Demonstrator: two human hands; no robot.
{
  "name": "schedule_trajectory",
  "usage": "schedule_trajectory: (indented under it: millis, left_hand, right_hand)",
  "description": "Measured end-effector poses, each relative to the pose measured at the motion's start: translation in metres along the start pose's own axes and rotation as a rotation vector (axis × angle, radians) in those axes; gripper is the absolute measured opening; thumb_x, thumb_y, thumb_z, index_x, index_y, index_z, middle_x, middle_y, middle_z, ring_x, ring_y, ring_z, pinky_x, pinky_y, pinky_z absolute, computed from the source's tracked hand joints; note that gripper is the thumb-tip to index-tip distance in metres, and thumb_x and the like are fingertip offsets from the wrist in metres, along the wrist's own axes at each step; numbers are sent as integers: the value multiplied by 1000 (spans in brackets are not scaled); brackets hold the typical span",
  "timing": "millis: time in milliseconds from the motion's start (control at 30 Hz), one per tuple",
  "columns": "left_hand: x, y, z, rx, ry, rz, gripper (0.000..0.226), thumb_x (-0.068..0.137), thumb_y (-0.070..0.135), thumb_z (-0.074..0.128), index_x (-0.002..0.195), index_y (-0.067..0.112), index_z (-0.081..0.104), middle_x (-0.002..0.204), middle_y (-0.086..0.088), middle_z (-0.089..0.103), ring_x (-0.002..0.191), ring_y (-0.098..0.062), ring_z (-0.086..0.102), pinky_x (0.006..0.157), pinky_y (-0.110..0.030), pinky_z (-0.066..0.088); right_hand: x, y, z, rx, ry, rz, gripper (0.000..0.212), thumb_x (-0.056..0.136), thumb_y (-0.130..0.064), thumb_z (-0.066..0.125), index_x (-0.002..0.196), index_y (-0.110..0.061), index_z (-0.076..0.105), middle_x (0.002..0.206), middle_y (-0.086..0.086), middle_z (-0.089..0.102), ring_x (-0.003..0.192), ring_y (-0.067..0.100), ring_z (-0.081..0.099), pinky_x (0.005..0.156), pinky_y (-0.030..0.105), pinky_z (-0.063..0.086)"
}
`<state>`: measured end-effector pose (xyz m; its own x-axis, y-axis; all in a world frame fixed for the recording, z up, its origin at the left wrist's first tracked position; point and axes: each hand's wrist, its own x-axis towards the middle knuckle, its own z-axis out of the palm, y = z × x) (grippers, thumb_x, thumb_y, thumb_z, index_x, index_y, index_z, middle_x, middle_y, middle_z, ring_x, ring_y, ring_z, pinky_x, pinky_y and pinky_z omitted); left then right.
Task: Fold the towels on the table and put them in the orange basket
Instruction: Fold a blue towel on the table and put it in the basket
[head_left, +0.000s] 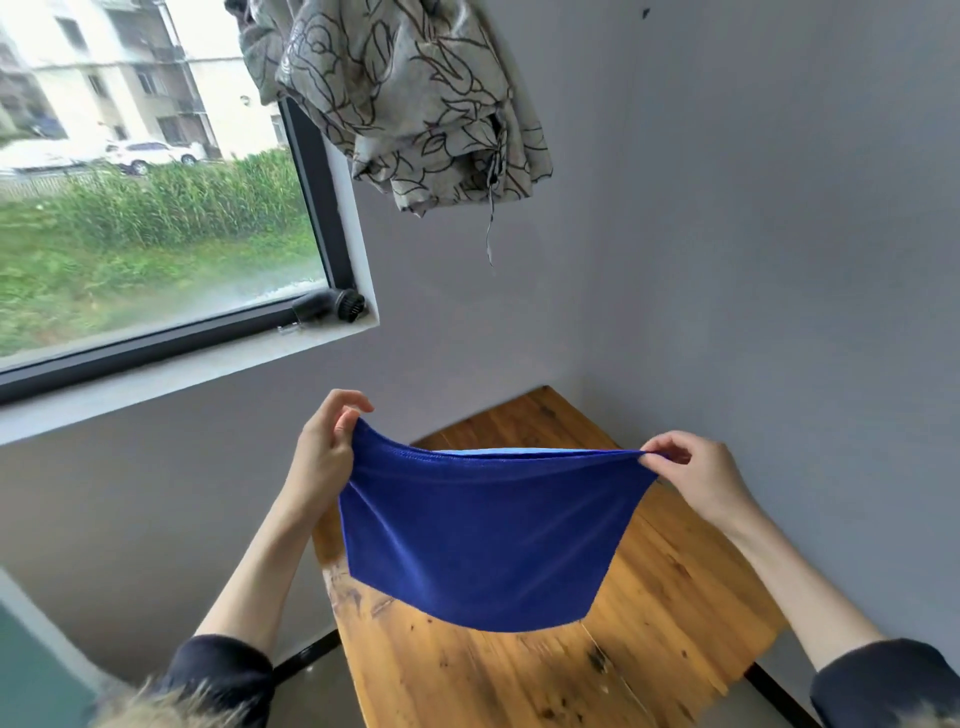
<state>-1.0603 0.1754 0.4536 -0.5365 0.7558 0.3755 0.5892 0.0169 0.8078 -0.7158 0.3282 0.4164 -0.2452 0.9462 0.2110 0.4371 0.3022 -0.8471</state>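
**Two hands holding one blue towel above a wooden table**

While the camera is looking forward and down, two bare hands are holding a single dark blue towel (483, 530) in the air above one wooden table (649, 613). The left hand (324, 447) is pinching the towel's upper left corner, with thumb and fingers curled around the cloth. The right hand (691, 467) is pinching the upper right corner between thumb and fingertips, its other fingers curled loosely. The top edge is stretching between the two hands and sagging slightly in the middle, where a paler blue inner layer is showing, so the towel is hanging doubled. Its lower edge is hanging free, not touching the table. Both forearms are bare, with one dark sleeve (223, 675) pushed up on each arm.

The table is standing in a corner formed by two grey walls (753, 234). To the left, one window (156, 208) is showing grass, one white car and pale buildings outside. One small black object (332, 304), too unclear to identify, is lying on the sill. One patterned curtain (405, 104), bunched and knotted, is hanging beside the window.
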Motion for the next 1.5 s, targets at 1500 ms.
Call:
schedule_trajectory:
  millis: [1500]
  left_hand:
    - [-12,-25,-24,-130,-48,-154,26,84,-5,61,77,19,66,76,-7,64,68,-14,59,70,-31,54]
  right_hand:
    - [2,-8,-11,501,-99,180,14,85,6,57,80,-4,64,80,11,63,74,16,59,69,21,54]
